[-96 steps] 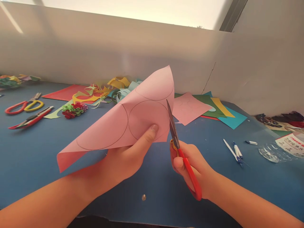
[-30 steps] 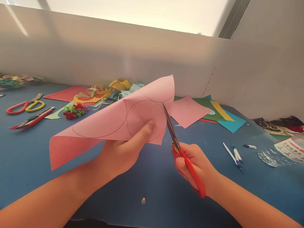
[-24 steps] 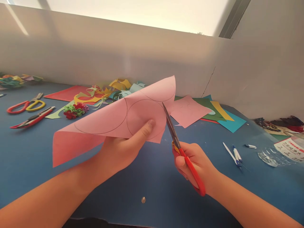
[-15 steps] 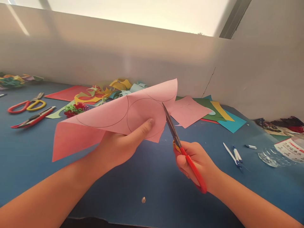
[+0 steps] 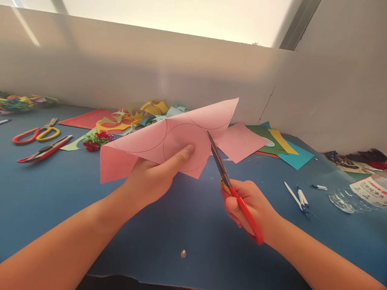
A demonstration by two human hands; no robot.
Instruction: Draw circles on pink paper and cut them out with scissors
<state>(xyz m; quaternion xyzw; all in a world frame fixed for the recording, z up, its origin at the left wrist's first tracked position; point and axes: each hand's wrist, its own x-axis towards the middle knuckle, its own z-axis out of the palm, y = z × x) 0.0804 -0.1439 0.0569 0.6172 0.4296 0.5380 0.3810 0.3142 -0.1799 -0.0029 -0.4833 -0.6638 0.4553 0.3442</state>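
My left hand (image 5: 160, 173) grips a pink sheet of paper (image 5: 145, 135), its thumb on top and the other fingers hidden beneath. Several circles are drawn on the sheet in thin dark line, and its left part bends downward. Red-handled scissors (image 5: 242, 209) are in my right hand (image 5: 252, 201), fingers wrapped through the handles. Their blades look nearly closed and point up and left, with the tips at the right edge of the middle drawn circle.
On the blue table (image 5: 157, 245) lie another pair of scissors (image 5: 45, 133), pliers (image 5: 45, 150), paper flowers (image 5: 98, 141), paper scraps (image 5: 154, 108), coloured sheets (image 5: 260, 139), pens (image 5: 296, 197) and a clear plastic bottle (image 5: 347, 201). A small bead (image 5: 183, 253) sits near the front edge.
The pink sheet has turned in my left hand: its left end has moved right and up, and its upper right corner further right. The scissors have stayed almost still.
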